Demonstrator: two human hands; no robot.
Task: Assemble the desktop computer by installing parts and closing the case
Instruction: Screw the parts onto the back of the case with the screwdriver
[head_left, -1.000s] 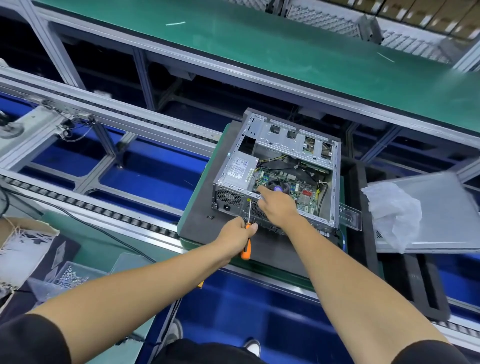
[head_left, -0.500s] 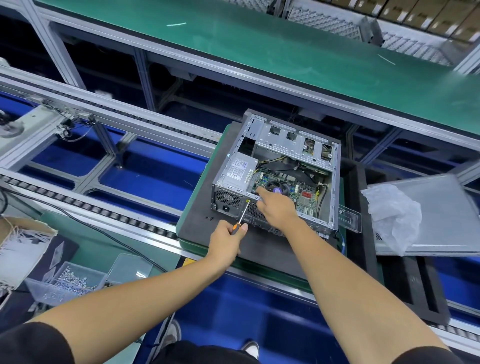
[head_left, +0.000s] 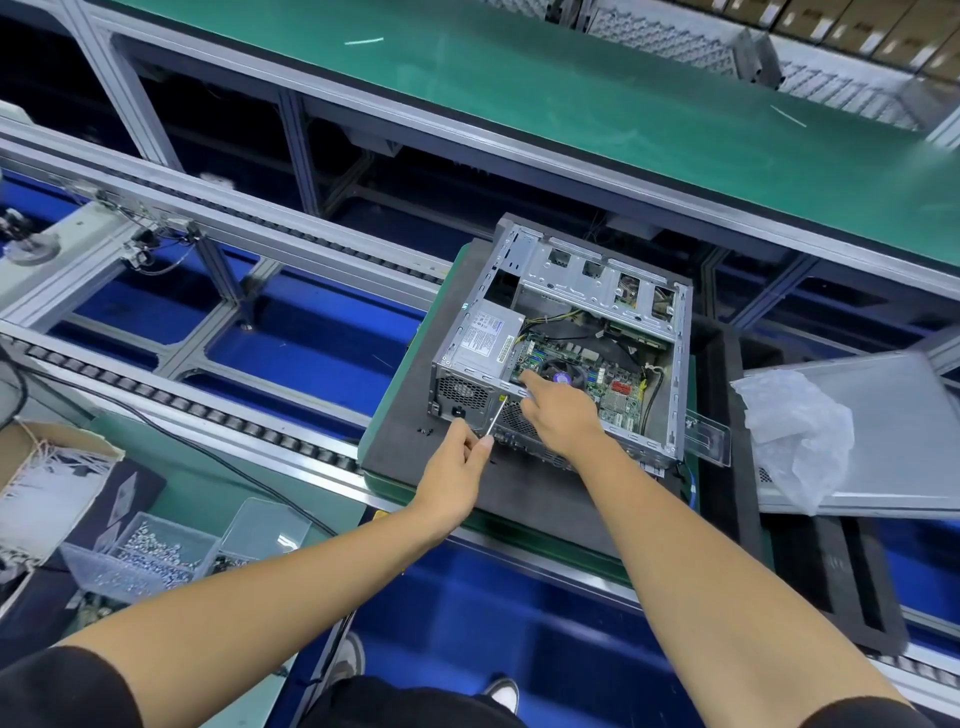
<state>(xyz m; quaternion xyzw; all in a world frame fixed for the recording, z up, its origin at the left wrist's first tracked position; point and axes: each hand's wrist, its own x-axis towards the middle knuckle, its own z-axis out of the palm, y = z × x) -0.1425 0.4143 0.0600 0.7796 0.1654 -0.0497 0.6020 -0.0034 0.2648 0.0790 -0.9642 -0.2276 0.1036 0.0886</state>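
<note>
Label on the power supply (head_left: 485, 338) too small to be read. Open computer case (head_left: 566, 332) laid on a dark foam pad (head_left: 415, 441), long axis running away from the viewer. Screwdriver (head_left: 493, 418) pinched by left hand (head_left: 454, 467), tip at the rear panel. Right hand (head_left: 558, 410) rested on the case edge, forefinger extended onto the motherboard (head_left: 587, 374). Clear bin (head_left: 140, 556) filled with screws.

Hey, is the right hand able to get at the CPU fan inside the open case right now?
Probably yes: the case lies open-topped, and the right hand already reaches over its near wall, forefinger beside the CPU fan, with nothing covering it.
</note>
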